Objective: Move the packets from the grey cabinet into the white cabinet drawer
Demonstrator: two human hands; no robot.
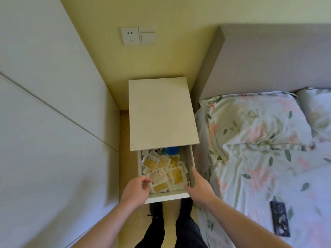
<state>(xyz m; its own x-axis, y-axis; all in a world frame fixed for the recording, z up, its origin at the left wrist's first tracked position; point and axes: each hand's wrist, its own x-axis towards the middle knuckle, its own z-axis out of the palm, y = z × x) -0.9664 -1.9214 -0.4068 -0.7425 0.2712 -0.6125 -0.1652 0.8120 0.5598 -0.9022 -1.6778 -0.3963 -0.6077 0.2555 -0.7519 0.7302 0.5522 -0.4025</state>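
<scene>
- Yellow-and-white packets (165,171) lie heaped in the open white drawer (192,162).
- Left hand (138,189): fingers curled at the heap's near edge; a pinch cannot be confirmed.
- Right hand (199,184): open, against the drawer's right wall, holding nothing.
- Packets likely light, thin, slippery; pinch by an edge.

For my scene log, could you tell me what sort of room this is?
Most likely a bedroom: a bed with a floral pillow beside a white bedside cabinet.
</scene>
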